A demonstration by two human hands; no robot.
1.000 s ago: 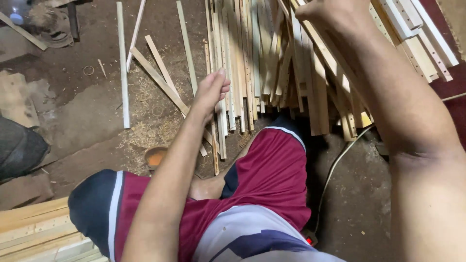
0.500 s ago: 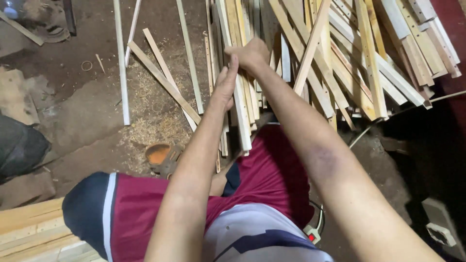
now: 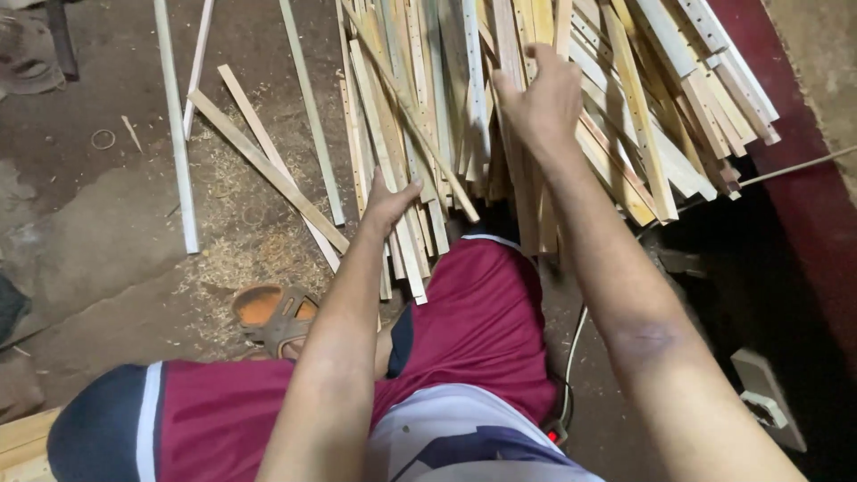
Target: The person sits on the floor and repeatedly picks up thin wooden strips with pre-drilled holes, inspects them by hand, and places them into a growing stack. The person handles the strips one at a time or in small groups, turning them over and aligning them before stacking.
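A big pile of long, thin wooden slats [image 3: 625, 107] lies fanned out on the dirt floor in front of me. My right hand [image 3: 537, 100] reaches into the middle of the pile and grips a pale slat [image 3: 527, 192] that runs down toward my knee. My left hand [image 3: 389, 202] is lower, at the near ends of the slats, closed around a narrow slat [image 3: 403, 254] with the thumb spread to the right. My legs in maroon shorts [image 3: 482, 330] fill the foreground.
Loose slats [image 3: 183, 152] lie apart on the floor at left, amid sawdust [image 3: 250, 250]. An orange sandal [image 3: 272, 312] sits by my knee. A white cable [image 3: 576, 339] runs down at right. A dark red wall base [image 3: 803, 178] borders the pile. Stacked boards [image 3: 22, 442] sit at bottom left.
My right hand came down from the far top of the pile onto a slat in the middle. My left hand slid nearer, toward the slats' near ends.
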